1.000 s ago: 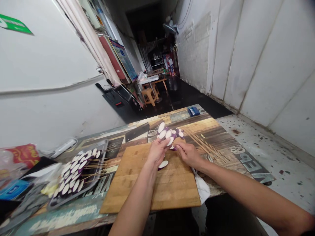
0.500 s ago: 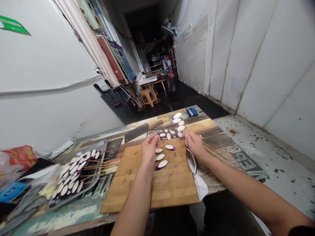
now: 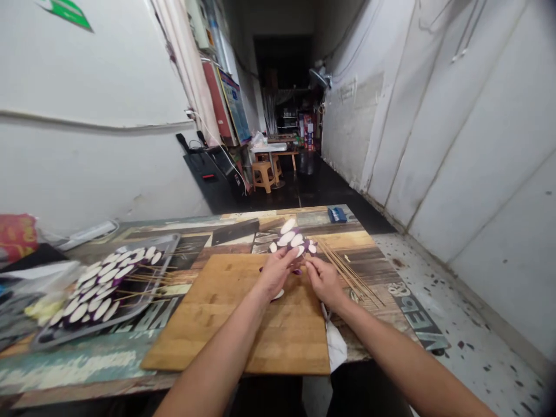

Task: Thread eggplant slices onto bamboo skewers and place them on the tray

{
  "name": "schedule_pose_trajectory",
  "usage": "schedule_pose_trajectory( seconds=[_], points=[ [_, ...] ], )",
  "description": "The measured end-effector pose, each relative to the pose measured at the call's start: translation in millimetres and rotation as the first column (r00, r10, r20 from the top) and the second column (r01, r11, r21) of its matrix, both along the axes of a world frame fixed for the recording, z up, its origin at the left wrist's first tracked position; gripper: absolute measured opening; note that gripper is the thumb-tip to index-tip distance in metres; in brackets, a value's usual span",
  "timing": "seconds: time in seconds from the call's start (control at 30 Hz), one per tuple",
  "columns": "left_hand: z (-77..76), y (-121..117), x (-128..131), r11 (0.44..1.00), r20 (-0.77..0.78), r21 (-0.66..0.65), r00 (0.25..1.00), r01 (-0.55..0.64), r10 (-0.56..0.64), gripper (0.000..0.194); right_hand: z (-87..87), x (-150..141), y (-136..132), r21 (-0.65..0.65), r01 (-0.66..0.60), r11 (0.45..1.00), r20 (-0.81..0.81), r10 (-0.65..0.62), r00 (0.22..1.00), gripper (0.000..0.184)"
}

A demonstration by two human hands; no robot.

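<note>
My left hand is closed at the fingertips on an oval, white-faced eggplant slice above the far edge of the wooden cutting board. Close beside it, my right hand pinches what looks like a thin bamboo skewer, mostly hidden by the fingers. Several purple-rimmed eggplant slices show just beyond both hands. Another slice lies on the board, partly covered by my left hand. To the right of my right hand lie loose bamboo skewers.
A grey tray of skewered eggplant slices stands on the left of the table, sticks pointing right. A dark cleaver lies behind the board, and a small blue box near the far edge. White cloth hangs by the board's right edge.
My hands have come together from either side of the slices, the left moving right, and now meet over the board's far edge. The camera view has turned and levelled.
</note>
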State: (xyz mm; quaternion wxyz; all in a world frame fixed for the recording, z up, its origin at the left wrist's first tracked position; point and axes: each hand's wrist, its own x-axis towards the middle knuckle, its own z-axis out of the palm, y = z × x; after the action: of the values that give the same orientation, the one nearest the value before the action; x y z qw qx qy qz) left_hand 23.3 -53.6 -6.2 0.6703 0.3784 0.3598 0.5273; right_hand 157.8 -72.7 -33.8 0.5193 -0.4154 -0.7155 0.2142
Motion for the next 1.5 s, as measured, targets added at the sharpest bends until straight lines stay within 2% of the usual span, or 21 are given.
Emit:
schedule_pose_trajectory(
  seconds=[0.1, 0.27, 0.53, 0.8, 1.07, 1.23, 1.4, 1.5],
  points=[
    [-3.3, -2.4, 7.1, 0.998, 0.109, -0.069, 0.994, 0.001, 0.007, 0.026, -5.2, -6.5, -3.0, 0.033, -0.02, 0.999, 0.006, 0.02, 1.0, 0.022],
    [-7.9, -0.8, 8.6, 0.973, 0.225, -0.228, 0.974, 0.019, 0.033, 0.018, -12.2, -8.5, -1.4, 0.03, 0.034, 0.999, 0.001, -0.034, 0.999, 0.02],
    [-5.6, -3.1, 13.4, 0.953, 0.237, -0.302, 0.969, 0.011, 0.064, 0.012, -12.6, -10.8, -5.3, -0.01, 0.066, 0.998, 0.017, -0.066, 0.998, 0.02],
    [-6.4, -2.6, 14.2, 0.953, 0.223, -0.303, 0.973, 0.013, 0.058, 0.014, -10.2, -13.0, -6.6, -0.056, 0.045, 0.997, -0.014, -0.046, 0.999, 0.023],
    [-8.4, -2.0, 13.5, 0.948, 0.196, -0.319, 0.978, 0.003, 0.063, 0.015, -8.8, -12.8, -7.3, -0.187, -0.027, 0.982, -0.066, 0.015, 0.998, 0.029],
    [-9.3, -0.7, 14.5, 0.955, 0.205, -0.298, 0.977, 0.01, 0.053, 0.018, -10.7, -11.0, -2.3, -0.101, 0.06, 0.993, 0.009, -0.059, 0.998, 0.026],
    [-9.0, 3.4, 19.3, 0.971, 0.291, -0.216, 0.942, -0.104, 0.165, 0.027, -20.8, -3.9, 3.9, -0.032, 0.063, 0.998, 0.075, -0.06, 0.995, 0.033],
    [-7.9, 13.5, 18.3, 0.958, 0.259, -0.203, 0.933, -0.201, 0.25, 0.028, -28.4, 0.3, 14.9, -0.059, 0.094, 0.994, 0.117, -0.087, 0.989, 0.038]
  ],
)
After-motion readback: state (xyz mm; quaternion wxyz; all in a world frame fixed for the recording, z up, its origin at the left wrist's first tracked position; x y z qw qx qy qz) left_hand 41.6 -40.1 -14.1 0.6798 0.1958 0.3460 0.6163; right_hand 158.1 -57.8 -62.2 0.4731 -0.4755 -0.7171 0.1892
